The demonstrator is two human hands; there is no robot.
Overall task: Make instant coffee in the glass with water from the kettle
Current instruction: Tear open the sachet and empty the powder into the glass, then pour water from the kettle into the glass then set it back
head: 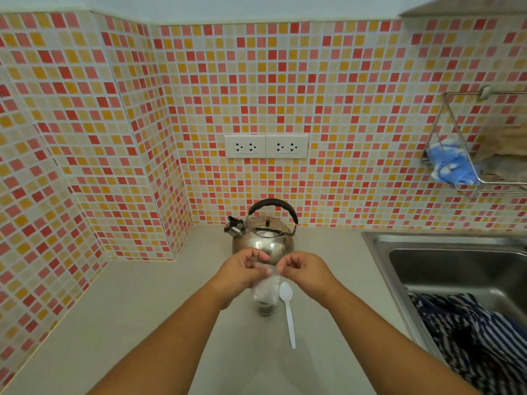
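A steel kettle with a black handle stands on the grey counter against the tiled wall. In front of it my left hand and my right hand both pinch the top of a small clear plastic bag, held up between them. The bag hangs over a glass, which shows only at its dark bottom, below the bag. A white plastic spoon lies on the counter just right of the glass, bowl toward the kettle.
A steel sink is set into the counter at the right, with a dark striped cloth in it. A wire rack holding a blue cloth hangs on the wall above. Two wall sockets sit above the kettle.
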